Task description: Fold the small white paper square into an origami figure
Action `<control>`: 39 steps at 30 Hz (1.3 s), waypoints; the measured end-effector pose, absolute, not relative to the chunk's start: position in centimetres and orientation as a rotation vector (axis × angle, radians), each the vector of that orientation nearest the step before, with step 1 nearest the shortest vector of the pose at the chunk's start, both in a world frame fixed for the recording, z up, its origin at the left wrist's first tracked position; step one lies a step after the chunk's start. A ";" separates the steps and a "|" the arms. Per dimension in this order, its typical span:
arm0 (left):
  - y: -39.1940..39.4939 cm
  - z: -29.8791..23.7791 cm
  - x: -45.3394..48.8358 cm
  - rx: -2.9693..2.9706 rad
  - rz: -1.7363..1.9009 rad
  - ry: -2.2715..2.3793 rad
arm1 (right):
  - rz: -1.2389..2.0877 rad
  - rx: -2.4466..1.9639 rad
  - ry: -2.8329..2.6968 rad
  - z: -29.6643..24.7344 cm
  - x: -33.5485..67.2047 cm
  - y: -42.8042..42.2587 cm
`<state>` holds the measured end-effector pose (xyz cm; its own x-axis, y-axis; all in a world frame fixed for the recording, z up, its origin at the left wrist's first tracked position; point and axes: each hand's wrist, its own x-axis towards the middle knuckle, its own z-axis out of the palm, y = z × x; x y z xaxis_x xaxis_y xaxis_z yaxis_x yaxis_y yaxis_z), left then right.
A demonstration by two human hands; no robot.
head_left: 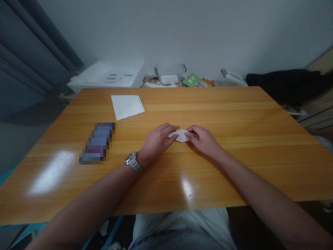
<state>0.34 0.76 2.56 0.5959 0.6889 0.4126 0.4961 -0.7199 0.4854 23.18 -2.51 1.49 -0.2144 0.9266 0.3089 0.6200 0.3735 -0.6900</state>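
A small piece of folded white paper (182, 135) is held between my two hands, just above or on the wooden table. My left hand (158, 139), with a metal watch on its wrist, pinches the paper's left end between thumb and fingers. On the other side, my right hand (203, 138) grips the right end, its thumb lying on top. Fingers cover both ends of the paper, so only its middle shows. I cannot tell how many folds it has.
A white sheet with a perforated edge (127, 106) lies at the table's (234, 114) back left. Nearer me is a blurred-out phone-like device (98, 142). Beyond the far edge stand a white plastic bin (104, 74), a green booklet (196, 81) and dark cloth (283, 86).
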 end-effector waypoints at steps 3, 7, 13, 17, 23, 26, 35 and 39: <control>1.0 2.4 0.3 2.590 0.844 0.951 | 0.490 -1.358 -1.971 1.5 23.3 -2.3; 1.2 2.0 0.4 2.734 0.760 0.958 | 0.429 -1.366 -2.040 0.9 23.7 -1.9; 1.1 1.6 0.3 2.898 0.642 0.901 | 0.342 -1.389 -2.093 0.0 23.9 -1.5; 1.0 1.8 0.3 2.930 0.570 0.876 | 0.298 -1.374 -2.092 -0.4 23.9 -1.3; 0.8 2.3 0.4 2.962 0.487 0.854 | 0.309 -1.359 -2.108 -0.6 23.9 -1.1; 0.9 2.3 0.4 2.996 0.471 0.848 | 0.290 -1.343 -2.112 -0.3 23.9 -1.2; 1.4 2.1 -0.1 3.067 0.433 0.850 | 0.330 -0.995 -2.384 1.4 25.3 -1.6; 1.4 2.2 -0.2 3.072 0.436 0.815 | 0.328 -0.961 -2.424 1.0 25.3 -1.6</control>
<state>-0.21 1.38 2.19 0.8342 0.4768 0.2771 0.4949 -0.8690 0.0052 25.31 -1.63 0.95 -0.6209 0.6922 0.3679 0.5694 0.7208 -0.3952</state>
